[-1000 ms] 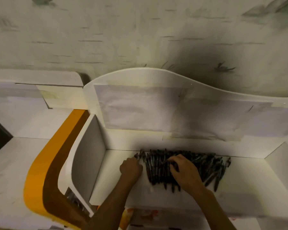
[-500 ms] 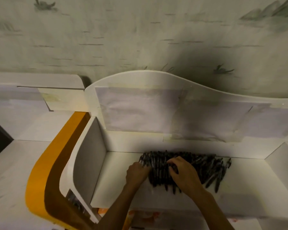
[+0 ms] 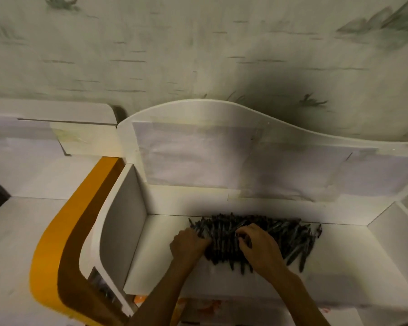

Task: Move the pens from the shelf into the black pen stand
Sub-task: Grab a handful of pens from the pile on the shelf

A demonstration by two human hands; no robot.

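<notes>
A heap of several dark pens (image 3: 283,234) lies on the floor of the white shelf (image 3: 353,260), close to its back wall. My left hand (image 3: 189,243) is pressed into the heap's left edge, with its fingers curled in among the pens. My right hand (image 3: 260,247) rests on top of the middle of the heap, and its fingertips are bent down and pinch pens. The two hands hide the pens between and beneath them. The black pen stand is not in view.
A white divider panel (image 3: 123,222) closes the shelf on the left, and an angled wall (image 3: 391,229) closes it on the right. Beyond the divider runs a curved orange edge (image 3: 57,243). Taped paper sheets (image 3: 198,156) cover the back board. Something orange (image 3: 139,298) shows below the shelf front.
My left hand has slid right into the left side of the heap, bunching those pens toward my right hand. My right hand has stayed on the heap.
</notes>
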